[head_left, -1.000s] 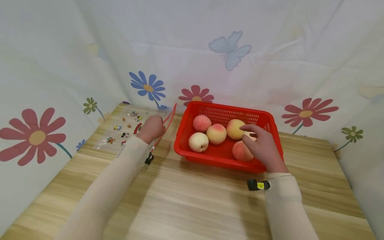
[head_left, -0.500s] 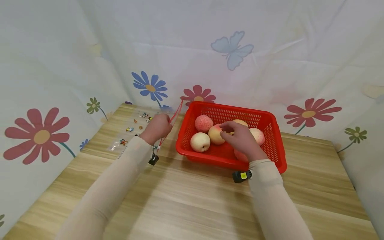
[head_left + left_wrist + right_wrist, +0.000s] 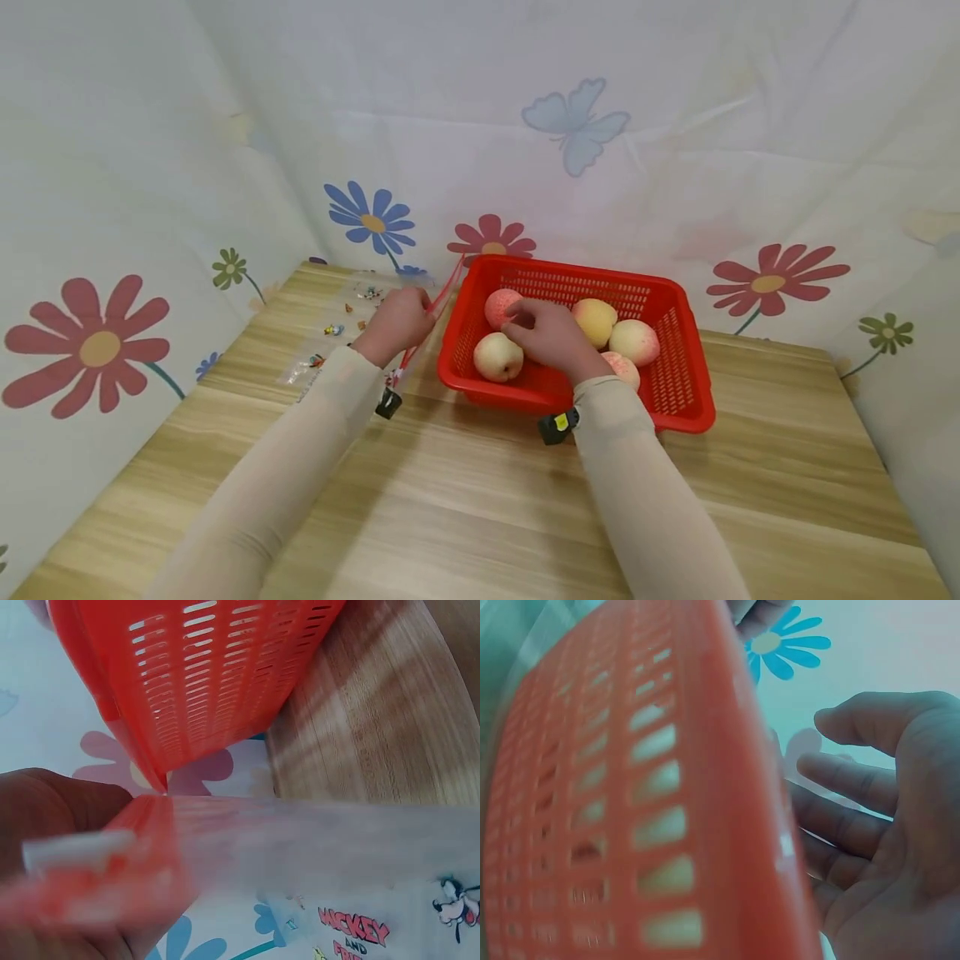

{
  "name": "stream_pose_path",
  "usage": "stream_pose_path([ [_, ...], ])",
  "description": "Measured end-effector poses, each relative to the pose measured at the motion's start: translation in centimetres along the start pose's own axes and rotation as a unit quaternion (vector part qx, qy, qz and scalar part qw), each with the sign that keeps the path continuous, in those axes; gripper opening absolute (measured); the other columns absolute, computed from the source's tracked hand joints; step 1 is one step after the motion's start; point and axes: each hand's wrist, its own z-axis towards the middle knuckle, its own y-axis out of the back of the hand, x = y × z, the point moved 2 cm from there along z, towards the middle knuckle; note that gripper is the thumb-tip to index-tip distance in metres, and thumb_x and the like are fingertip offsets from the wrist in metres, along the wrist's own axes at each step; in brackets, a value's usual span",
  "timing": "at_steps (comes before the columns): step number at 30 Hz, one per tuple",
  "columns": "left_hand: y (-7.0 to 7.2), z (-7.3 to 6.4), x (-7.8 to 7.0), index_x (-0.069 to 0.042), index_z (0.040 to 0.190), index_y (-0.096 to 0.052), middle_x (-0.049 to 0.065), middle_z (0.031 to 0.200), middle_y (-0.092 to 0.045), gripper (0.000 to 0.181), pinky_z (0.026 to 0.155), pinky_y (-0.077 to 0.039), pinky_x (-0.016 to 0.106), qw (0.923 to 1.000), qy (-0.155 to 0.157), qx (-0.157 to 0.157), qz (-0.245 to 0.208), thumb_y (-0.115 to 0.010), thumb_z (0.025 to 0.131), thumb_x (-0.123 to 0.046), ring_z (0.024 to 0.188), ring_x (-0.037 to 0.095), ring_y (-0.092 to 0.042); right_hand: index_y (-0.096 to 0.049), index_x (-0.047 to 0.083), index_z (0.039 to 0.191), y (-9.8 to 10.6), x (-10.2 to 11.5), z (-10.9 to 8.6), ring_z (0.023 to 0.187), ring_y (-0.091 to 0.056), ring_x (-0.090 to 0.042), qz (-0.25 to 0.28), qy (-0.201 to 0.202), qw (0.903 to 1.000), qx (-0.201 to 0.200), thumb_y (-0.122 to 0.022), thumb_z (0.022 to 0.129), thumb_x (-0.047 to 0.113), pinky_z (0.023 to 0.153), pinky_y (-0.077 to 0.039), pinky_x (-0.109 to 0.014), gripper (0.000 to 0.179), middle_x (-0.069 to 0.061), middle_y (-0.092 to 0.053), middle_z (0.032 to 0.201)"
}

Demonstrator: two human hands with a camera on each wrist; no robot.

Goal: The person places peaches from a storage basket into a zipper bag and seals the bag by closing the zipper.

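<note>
One bare right hand has swept leftward over one red, rectangular, slotted plastic basket, from its right end towards its left. Its fingers are loosely curved with nothing in them; whether they touch any fruit, I cannot tell. The left hand pinches one clear plastic bag with cartoon prints and red trim, upright at its gripped edge beside the basket's left end, and has edged slightly closer to it. So the two hands now work near each other, and the right is nearest the left-end fruit.

Five round, peach-like fruits show inside the basket: one rough pink ball and one smooth cream fruit at the left; one yellow fruit, one cream-and-pink fruit and one pink fruit, partly behind the cream sleeve, towards the right. A sixth, yellow-pink, seen half a second ago, is probably hidden beneath the right hand. One wooden table carries everything.
</note>
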Motion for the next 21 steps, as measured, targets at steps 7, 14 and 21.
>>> stream_pose_path([
  [7,-0.1,0.1,0.3,-0.002,0.091,-0.067,0.011,0.08,-0.066,0.019,0.06,-0.052,0.028,0.9995,0.01,0.0,-0.031,-0.059,0.09,-0.018,0.07,0.024,-0.058,-0.063,0.017,0.119,-1.2,1.2,1.6,0.101,-0.059,-0.02,-0.014,0.007,0.9999,0.003,-0.062,0.092,0.037,0.095,-0.052,-0.037,0.033,0.0,-0.066,0.108],
  [14,-0.3,-0.2,1.0,-0.004,0.1,-0.059,0.012,0.089,-0.063,0.019,0.061,-0.052,0.027,0.9972,0.053,0.012,-0.052,-0.057,0.091,-0.02,0.077,0.025,-0.058,-0.067,0.017,0.115,-3.2,2.7,3.3,0.098,-0.058,-0.016,0.001,0.015,0.9999,-0.008,-0.064,0.091,0.034,0.089,-0.055,-0.035,0.03,0.002,-0.067,0.107],
  [21,0.2,-0.3,0.8,-0.003,0.098,-0.058,0.012,0.082,-0.062,0.017,0.054,-0.048,0.025,0.9983,0.029,0.001,-0.051,-0.055,0.091,-0.018,0.069,0.023,-0.057,-0.07,0.015,0.115,-4.3,4.1,4.3,0.091,-0.061,-0.016,0.026,0.01,0.9994,-0.022,-0.065,0.091,0.034,0.079,-0.058,-0.03,0.03,0.002,-0.07,0.1],
])
